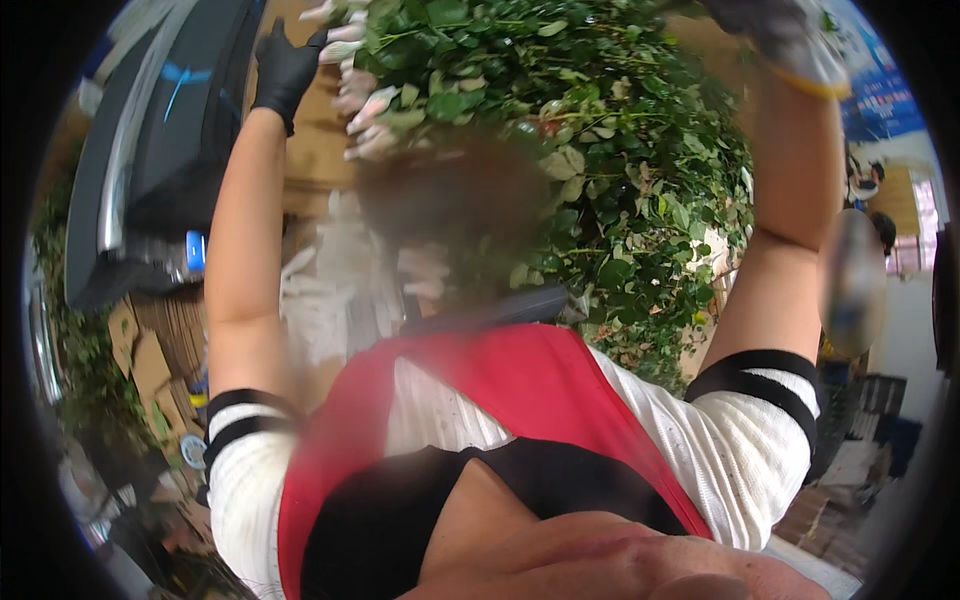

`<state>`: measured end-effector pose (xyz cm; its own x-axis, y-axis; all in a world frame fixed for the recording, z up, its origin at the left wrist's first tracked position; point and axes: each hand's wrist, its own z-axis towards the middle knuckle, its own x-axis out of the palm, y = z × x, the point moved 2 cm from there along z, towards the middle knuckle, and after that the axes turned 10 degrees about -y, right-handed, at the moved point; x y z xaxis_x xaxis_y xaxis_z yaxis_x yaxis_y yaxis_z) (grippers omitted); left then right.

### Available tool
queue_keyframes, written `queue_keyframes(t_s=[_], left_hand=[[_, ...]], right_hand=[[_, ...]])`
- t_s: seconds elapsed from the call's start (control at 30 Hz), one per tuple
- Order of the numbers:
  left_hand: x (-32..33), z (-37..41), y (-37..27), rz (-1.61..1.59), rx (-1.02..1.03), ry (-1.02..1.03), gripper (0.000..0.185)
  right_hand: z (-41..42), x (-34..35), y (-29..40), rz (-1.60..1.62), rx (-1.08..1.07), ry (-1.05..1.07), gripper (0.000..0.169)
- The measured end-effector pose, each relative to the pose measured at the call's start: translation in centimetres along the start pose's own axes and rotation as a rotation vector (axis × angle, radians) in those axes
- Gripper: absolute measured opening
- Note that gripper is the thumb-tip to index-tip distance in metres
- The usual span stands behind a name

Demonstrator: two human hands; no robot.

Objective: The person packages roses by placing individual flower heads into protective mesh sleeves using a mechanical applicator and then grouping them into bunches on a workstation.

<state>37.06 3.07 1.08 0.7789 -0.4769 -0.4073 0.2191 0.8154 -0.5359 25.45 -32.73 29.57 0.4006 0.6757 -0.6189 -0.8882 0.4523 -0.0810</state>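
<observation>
A large pile of leafy green stems [600, 150] lies across the table before me, with pale wrapped bundle ends [365, 112] along its left side. My left hand [289, 71], in a black glove, is at the upper left beside these ends, thumb and fingers apart, holding nothing that I can see. At the upper right edge of the view, past the leaves, is my right hand [780, 30] in a grey and white glove with a yellow cuff. It is blurred and partly cut off, so its grip is hidden. A dark blur covers the middle of the pile.
A dark machine or frame with a metal bar [120, 165] and blue tie [182, 77] stands at the left. Below it are stacked cardboard pieces [169, 337]. A blue printed sheet [885, 90] hangs at the upper right. Other people are in the background at the right.
</observation>
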Motion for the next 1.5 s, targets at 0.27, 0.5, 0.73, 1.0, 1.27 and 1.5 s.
queue_keyframes(t_s=[0.27, 0.5, 0.73, 1.0, 1.27, 1.5], left_hand=[[-12.0, -27.8, -8.9, -0.537, -0.154, 0.957, 0.030], [-6.7, -34.7, -7.0, -0.637, -0.087, 0.889, 0.038], [-7.3, -38.2, -4.8, -0.536, 0.004, 0.695, 0.056], [-9.8, -34.9, -7.6, -0.534, -1.063, 0.967, 0.048], [-6.9, -38.7, -7.3, -0.359, -0.928, 0.698, 0.040], [-10.5, -37.5, -5.7, -0.452, -1.045, 0.281, 0.019]], right_hand=[[-13.6, 0.0, 10.4, -0.008, 0.245, 0.382, 0.052], [-26.8, 11.4, 9.4, 0.403, 0.678, 0.775, 0.049], [-26.7, 14.8, 9.4, 0.556, 0.370, 0.912, 0.059], [-38.6, 24.4, 11.2, 0.310, 0.066, 0.917, 0.051], [-38.5, 23.9, 10.7, 0.370, 0.133, 0.906, 0.052], [-39.1, 25.0, 10.7, 0.346, 0.327, 0.961, 0.052]])
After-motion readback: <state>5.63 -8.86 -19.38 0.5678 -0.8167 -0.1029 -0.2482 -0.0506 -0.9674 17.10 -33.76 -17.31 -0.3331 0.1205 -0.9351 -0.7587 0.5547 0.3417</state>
